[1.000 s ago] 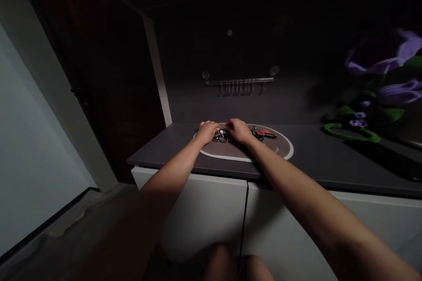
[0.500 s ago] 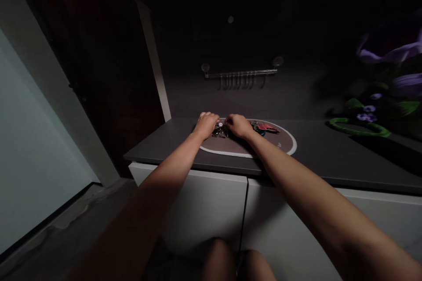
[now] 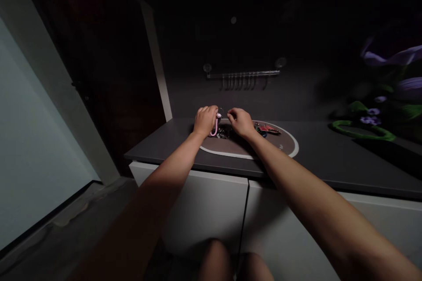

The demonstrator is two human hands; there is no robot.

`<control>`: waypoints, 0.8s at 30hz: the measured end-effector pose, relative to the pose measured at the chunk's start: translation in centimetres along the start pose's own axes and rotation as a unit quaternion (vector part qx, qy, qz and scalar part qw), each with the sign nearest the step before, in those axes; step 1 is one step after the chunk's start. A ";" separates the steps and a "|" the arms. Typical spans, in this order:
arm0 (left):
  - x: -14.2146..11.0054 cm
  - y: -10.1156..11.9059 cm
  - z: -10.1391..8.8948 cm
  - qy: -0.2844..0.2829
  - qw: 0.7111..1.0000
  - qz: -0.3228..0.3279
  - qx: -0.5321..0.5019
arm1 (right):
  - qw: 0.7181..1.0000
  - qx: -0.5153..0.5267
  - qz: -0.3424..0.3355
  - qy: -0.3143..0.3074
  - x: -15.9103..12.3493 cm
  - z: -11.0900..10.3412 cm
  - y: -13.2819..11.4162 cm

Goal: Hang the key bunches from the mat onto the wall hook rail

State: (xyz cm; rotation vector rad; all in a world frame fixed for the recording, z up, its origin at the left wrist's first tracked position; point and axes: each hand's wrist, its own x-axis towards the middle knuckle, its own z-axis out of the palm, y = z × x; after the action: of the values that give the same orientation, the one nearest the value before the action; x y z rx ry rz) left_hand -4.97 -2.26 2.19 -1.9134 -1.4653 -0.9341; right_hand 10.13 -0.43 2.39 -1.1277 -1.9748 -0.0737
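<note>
Above the left part of a brown oval mat (image 3: 237,147) with a white rim, my left hand (image 3: 205,122) is closed on a keychain with a pink strap (image 3: 216,127). The strap hangs in a curve beside my fingers, and a thin ring shows at its top. To the right, my right hand (image 3: 241,122) is curled in a pinch, a small gap away from the ring. Whatever its fingertips hold is too small to make out. Below and between my hands, a cluster of small shiny metal pieces (image 3: 223,133) lies on the mat.
Red and dark small items (image 3: 267,129) lie on the mat right of my right hand. A clear rail with hooks (image 3: 244,74) is fixed to the dark wall. Purple flowers with a green looped base (image 3: 362,131) stand on the grey counter (image 3: 316,153), above white cabinet doors.
Both hands have risen slightly from the mat. The pink strap and its ring now show at my left hand, and the metal pieces beneath are more exposed.
</note>
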 end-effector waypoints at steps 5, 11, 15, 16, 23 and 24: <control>0.2 -0.1 0.2 0.029 0.999 -0.020 -0.018 | 0.991 0.111 -0.072 0.004 0.2 0.3 -0.2; 0.1 0.0 0.2 0.041 0.998 -0.021 -0.036 | 0.984 0.150 -0.092 0.017 0.1 0.5 -0.1; 0.1 0.0 0.4 0.044 0.998 -0.014 -0.048 | 0.982 0.163 -0.091 0.031 0.0 0.6 0.0; 0.1 0.0 0.4 0.048 0.997 -0.013 -0.051 | 0.981 0.169 -0.089 0.033 0.0 0.7 0.1; 0.0 0.1 0.7 0.070 0.995 -0.020 -0.069 | 0.964 0.256 -0.059 0.034 0.3 0.9 0.3; 0.0 0.1 0.7 0.072 0.995 -0.020 -0.070 | 0.960 0.275 -0.051 0.033 0.3 0.8 0.3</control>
State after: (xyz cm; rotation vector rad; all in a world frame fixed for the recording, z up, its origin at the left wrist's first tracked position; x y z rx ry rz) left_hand -4.71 -1.79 1.74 -1.8761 -1.3897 -1.1954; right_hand 9.75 0.26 1.94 -0.6514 -1.8301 0.3597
